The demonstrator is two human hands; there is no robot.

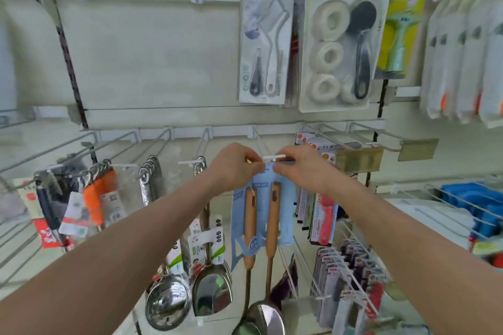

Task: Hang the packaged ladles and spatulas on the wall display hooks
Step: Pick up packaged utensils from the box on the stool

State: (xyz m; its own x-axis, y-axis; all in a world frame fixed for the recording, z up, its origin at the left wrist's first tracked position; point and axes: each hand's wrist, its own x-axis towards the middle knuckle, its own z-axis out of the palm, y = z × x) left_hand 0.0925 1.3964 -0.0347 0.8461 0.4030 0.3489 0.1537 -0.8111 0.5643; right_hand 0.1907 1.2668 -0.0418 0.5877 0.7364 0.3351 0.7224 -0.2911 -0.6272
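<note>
A blue card pack (284,209) with two wooden-handled steel utensils hangs straight down in the middle of the wall display. My left hand (234,168) pinches its top left corner and my right hand (302,168) pinches its top right corner. The top edge sits right at the white tip of a wire hook (274,156); I cannot tell whether the hook passes through the card's hole. The steel bowls of the two utensils (262,315) reach the bottom of the view.
On hooks to the left hang a steel ladle (167,304), a steel spatula (212,294), orange-handled tools (96,198) and several bare wire hooks. Packaged knives (322,215) hang close on the right. Brush and sponge packs (337,35) hang above.
</note>
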